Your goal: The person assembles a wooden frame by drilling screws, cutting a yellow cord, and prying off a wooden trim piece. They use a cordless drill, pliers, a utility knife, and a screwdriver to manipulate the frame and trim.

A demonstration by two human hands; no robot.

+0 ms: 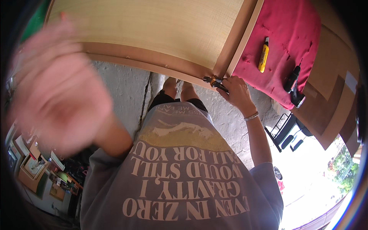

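Note:
My right hand (238, 92) is closed around the dark handles of a pair of pliers (219, 84) with orange accents. The pliers' jaws meet the near right corner of a large panel (153, 27) with a light woven-looking face and a brown wooden frame (142, 62). Small pale spots, perhaps fastener heads, dot the frame's near edge. My left hand (61, 92) is raised close to the camera at the left, smeared by motion. Its fingers cannot be made out, and it covers the panel's left corner.
Right of the panel, a worn red cloth (276, 23) bears a slim yellow-and-black tool (264, 55), perhaps a utility knife, and a black cordless drill (294, 85). Cardboard sheets (326, 103) lie beyond. Cracked concrete floor (122, 82) lies below; cluttered shelving (46, 172) stands at lower left.

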